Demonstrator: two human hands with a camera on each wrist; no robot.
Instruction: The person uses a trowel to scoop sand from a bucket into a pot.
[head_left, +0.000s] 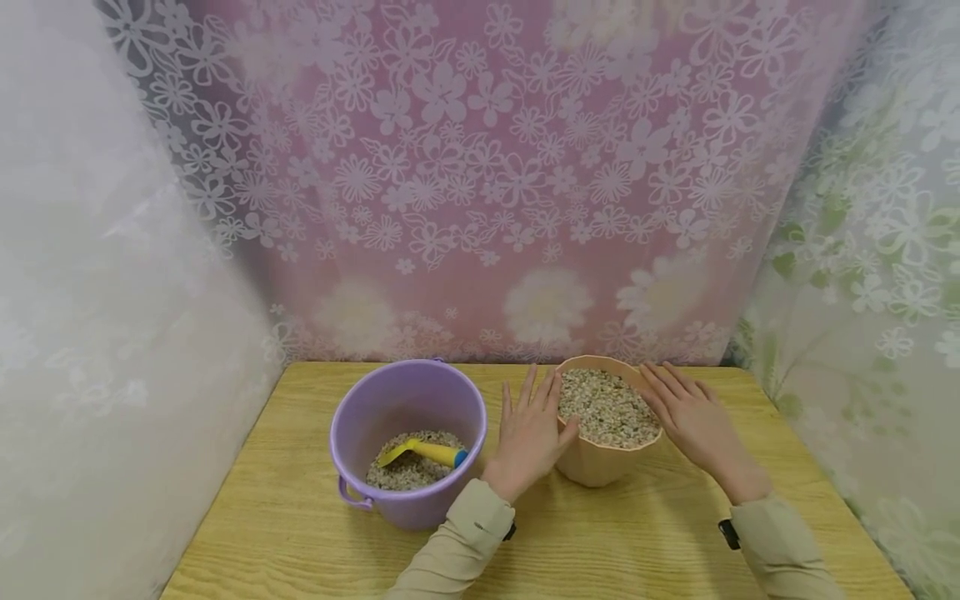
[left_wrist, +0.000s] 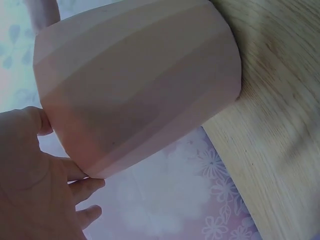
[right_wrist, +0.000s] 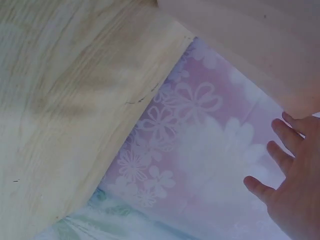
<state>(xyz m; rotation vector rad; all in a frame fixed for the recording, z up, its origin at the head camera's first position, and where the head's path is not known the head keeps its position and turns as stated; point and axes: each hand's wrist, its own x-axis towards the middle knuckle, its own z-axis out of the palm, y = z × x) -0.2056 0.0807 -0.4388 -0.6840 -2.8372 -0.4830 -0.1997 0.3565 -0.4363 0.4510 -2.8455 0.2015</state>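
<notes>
The place seems to be a small screened corner, but whether it belongs to a home or to a studio, I cannot tell. A wood-grain table [head_left: 277,533] stands between three flowery coverings: a pink sheet [head_left: 465,192] behind it, a whitish sheet [head_left: 112,333] at the left and a pale, green-leaved sheet [head_left: 877,317] at the right, which hide the room around them.
</notes>
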